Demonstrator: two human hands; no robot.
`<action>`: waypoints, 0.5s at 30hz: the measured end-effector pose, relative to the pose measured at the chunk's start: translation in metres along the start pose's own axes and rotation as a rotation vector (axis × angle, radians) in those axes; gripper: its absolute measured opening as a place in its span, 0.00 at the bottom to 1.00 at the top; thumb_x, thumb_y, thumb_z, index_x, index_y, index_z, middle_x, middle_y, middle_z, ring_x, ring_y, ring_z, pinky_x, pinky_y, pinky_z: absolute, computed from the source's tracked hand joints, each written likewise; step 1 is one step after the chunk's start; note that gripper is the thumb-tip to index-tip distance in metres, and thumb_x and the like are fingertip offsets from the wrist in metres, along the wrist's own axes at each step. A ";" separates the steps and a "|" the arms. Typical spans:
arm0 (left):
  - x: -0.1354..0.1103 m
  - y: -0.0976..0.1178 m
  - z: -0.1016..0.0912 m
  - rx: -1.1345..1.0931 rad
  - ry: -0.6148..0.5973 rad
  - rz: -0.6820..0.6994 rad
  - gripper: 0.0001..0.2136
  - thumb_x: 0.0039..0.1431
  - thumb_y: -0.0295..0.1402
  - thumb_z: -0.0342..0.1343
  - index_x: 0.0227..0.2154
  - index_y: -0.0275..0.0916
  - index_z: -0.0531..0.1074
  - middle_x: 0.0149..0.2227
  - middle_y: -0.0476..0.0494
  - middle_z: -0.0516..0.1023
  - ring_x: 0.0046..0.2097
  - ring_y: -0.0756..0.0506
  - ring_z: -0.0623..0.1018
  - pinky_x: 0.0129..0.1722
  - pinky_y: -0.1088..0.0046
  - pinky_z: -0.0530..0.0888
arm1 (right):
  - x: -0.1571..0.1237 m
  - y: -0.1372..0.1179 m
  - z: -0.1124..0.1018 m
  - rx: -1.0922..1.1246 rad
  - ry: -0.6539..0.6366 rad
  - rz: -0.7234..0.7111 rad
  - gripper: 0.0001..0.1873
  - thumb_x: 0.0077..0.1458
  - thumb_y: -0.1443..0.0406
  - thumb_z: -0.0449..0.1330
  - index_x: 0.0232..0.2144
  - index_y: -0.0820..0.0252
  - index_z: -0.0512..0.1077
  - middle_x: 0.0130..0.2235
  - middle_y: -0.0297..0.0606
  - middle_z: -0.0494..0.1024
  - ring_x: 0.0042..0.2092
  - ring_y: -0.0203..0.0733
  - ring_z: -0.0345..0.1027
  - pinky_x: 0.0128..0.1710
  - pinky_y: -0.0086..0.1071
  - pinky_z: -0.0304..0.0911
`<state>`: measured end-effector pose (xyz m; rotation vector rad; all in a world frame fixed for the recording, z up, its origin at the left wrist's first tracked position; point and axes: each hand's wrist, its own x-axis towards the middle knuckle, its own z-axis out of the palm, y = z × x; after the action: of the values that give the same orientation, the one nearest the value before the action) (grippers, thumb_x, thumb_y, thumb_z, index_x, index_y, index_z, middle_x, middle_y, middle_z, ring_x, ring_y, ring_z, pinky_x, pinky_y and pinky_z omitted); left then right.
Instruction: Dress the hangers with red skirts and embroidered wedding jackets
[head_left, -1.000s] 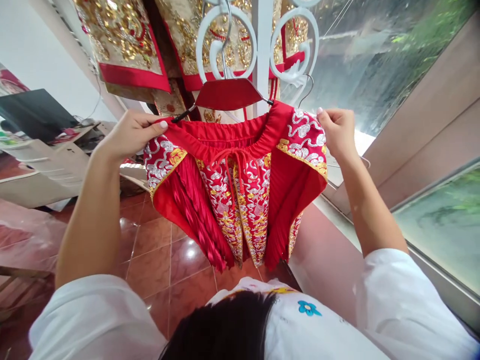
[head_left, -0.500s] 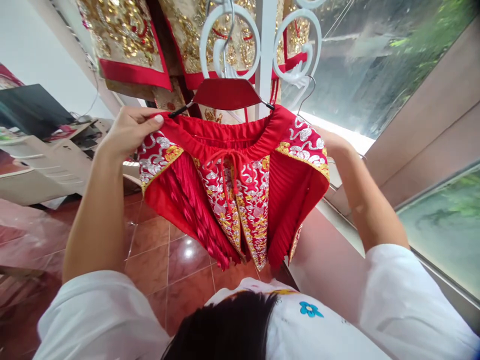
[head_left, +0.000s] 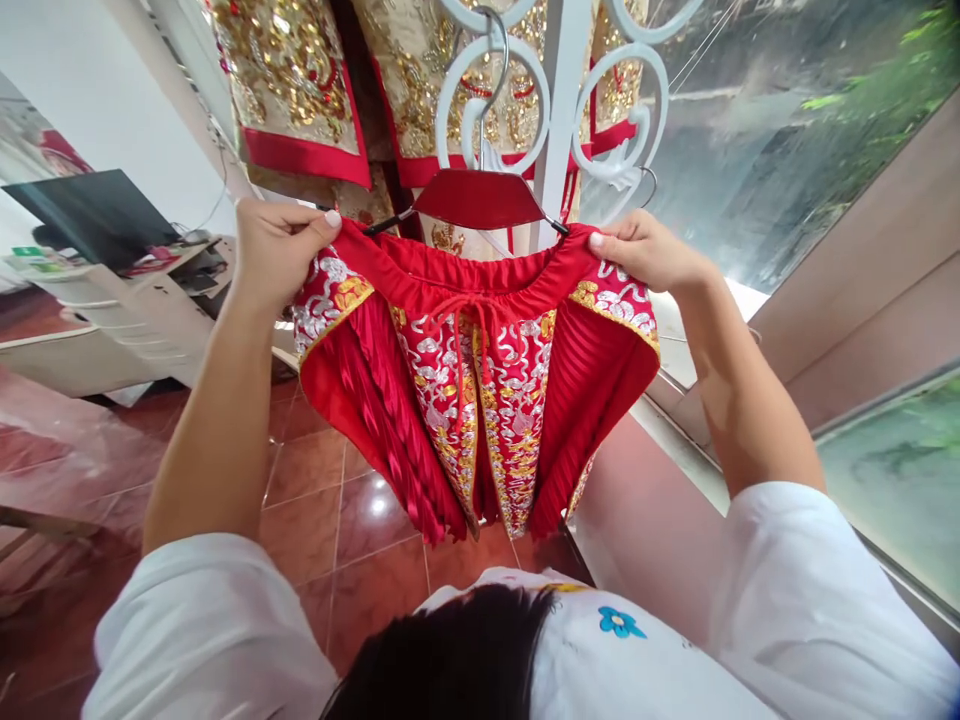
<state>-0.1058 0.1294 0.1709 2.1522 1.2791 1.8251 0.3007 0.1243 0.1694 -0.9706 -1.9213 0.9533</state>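
In front of me hangs a red pleated skirt (head_left: 514, 390) with silver and gold embroidered panels and a red drawstring tied in a bow. Its gathered waistband is on a dark red hanger (head_left: 480, 197) with a metal hook. My left hand (head_left: 281, 250) pinches the waistband at its left end, thumb on top. At the right end, my right hand (head_left: 637, 250) pinches it the same way, with the fingers behind the cloth. Between them the waistband is spread wide. The lower hem hangs free above the floor.
Behind the hanger stands a white scrolled metal rack (head_left: 559, 110). Gold-sequinned garments with red borders (head_left: 300, 150) hang beyond it. A glass window (head_left: 750, 130) is on the right. To the left are a dark monitor (head_left: 94, 225) and a white desk (head_left: 135, 320). Reddish floor tiles (head_left: 300, 500) lie below.
My right hand has come into view over the waistband's right end, its thumb now on the front. The view has shifted slightly, and the hanger's hook shows more fully.
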 end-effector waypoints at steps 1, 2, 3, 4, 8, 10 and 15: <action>0.004 -0.002 0.000 -0.028 -0.010 -0.030 0.12 0.49 0.44 0.64 0.25 0.39 0.76 0.18 0.55 0.68 0.24 0.57 0.59 0.22 0.76 0.60 | 0.004 0.004 -0.003 0.028 -0.041 0.005 0.24 0.41 0.46 0.65 0.24 0.62 0.72 0.24 0.36 0.75 0.23 0.35 0.65 0.21 0.29 0.61; 0.009 -0.003 -0.001 -0.053 -0.027 -0.070 0.12 0.50 0.41 0.64 0.25 0.37 0.74 0.19 0.55 0.69 0.25 0.58 0.60 0.24 0.77 0.64 | 0.009 0.008 -0.005 0.055 -0.059 0.009 0.26 0.38 0.43 0.65 0.22 0.62 0.72 0.23 0.36 0.75 0.22 0.35 0.64 0.20 0.29 0.60; 0.014 -0.004 -0.001 -0.070 -0.056 -0.119 0.11 0.51 0.39 0.64 0.25 0.35 0.73 0.19 0.55 0.69 0.25 0.58 0.61 0.26 0.78 0.68 | 0.014 0.012 -0.006 0.077 -0.058 0.012 0.29 0.36 0.41 0.65 0.21 0.62 0.71 0.21 0.35 0.74 0.21 0.34 0.63 0.19 0.28 0.60; 0.018 -0.004 -0.001 -0.078 -0.110 -0.185 0.12 0.52 0.38 0.63 0.26 0.32 0.72 0.21 0.55 0.70 0.26 0.59 0.63 0.30 0.78 0.70 | 0.019 0.016 -0.007 0.092 -0.045 0.016 0.30 0.34 0.40 0.64 0.20 0.62 0.71 0.20 0.35 0.72 0.20 0.33 0.62 0.19 0.28 0.59; 0.031 0.000 -0.004 -0.035 -0.427 -0.495 0.17 0.57 0.39 0.55 0.31 0.24 0.67 0.29 0.53 0.74 0.36 0.55 0.74 0.38 0.76 0.72 | 0.026 0.024 -0.008 0.044 0.000 0.011 0.32 0.39 0.39 0.61 0.20 0.63 0.70 0.20 0.35 0.71 0.22 0.34 0.63 0.21 0.30 0.61; 0.028 0.005 -0.006 -0.017 -0.487 -0.528 0.17 0.59 0.39 0.51 0.32 0.23 0.67 0.32 0.49 0.75 0.41 0.52 0.76 0.42 0.73 0.72 | 0.019 0.021 -0.008 -0.070 0.063 -0.036 0.29 0.46 0.42 0.59 0.22 0.64 0.72 0.21 0.36 0.71 0.24 0.34 0.64 0.24 0.30 0.62; -0.013 0.029 -0.007 0.232 -0.309 -0.294 0.23 0.58 0.47 0.47 0.25 0.25 0.65 0.33 0.51 0.74 0.44 0.50 0.75 0.45 0.71 0.70 | -0.016 0.017 0.000 -0.456 0.470 -0.210 0.20 0.54 0.51 0.58 0.29 0.65 0.75 0.25 0.34 0.72 0.29 0.33 0.63 0.31 0.29 0.61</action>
<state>-0.0947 0.0991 0.1775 2.1010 1.6835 1.2331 0.3120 0.1178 0.1500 -1.1008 -1.8081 0.1375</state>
